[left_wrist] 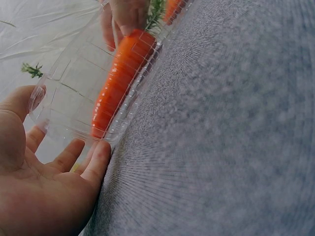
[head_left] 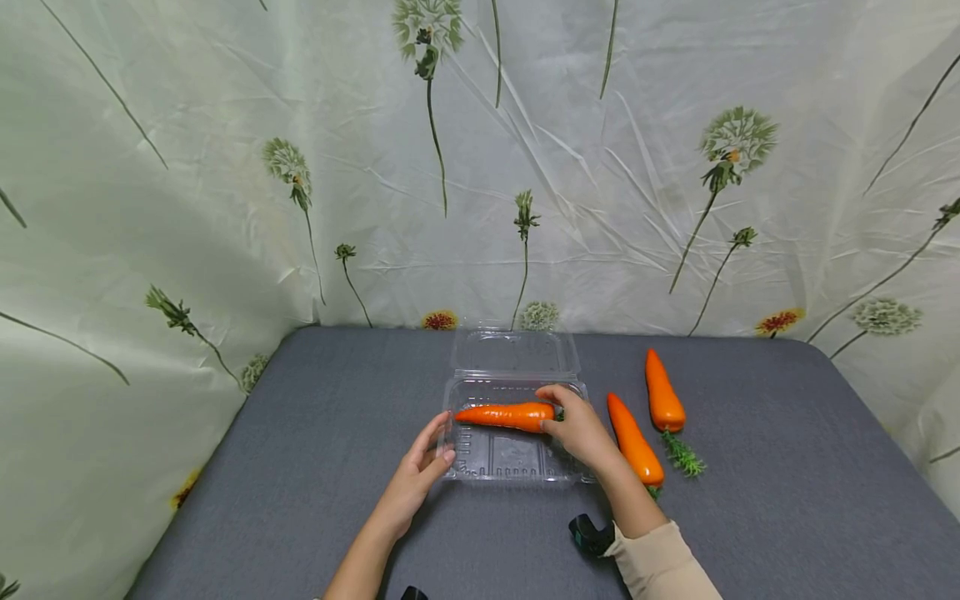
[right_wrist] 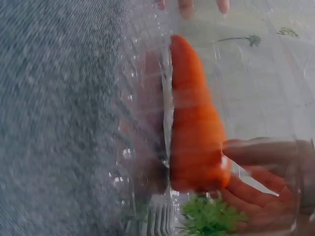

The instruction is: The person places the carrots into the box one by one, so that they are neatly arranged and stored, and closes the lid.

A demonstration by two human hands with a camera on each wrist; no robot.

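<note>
My right hand [head_left: 581,427] holds an orange carrot [head_left: 501,415] by its thick, leafy end, thumb and fingers on opposite sides. The carrot lies crosswise within the clear plastic box [head_left: 517,477], its tip toward the left wall. At that left end, my left hand [head_left: 422,467] touches the rim and outer wall with spread, fairly straight fingers; in the left wrist view its thumb meets the rim. Green leaves [right_wrist: 209,216] show beside the right fingers in the right wrist view. The box's hinged lid [head_left: 516,352] stands open at the back.
Two more carrots lie right of the box: a nearer one [head_left: 634,442] close to the right forearm, and a farther one [head_left: 663,396] with green leaves. The grey cloth-covered table [head_left: 322,433] meets a flower-printed curtain [head_left: 600,167] at the back and left.
</note>
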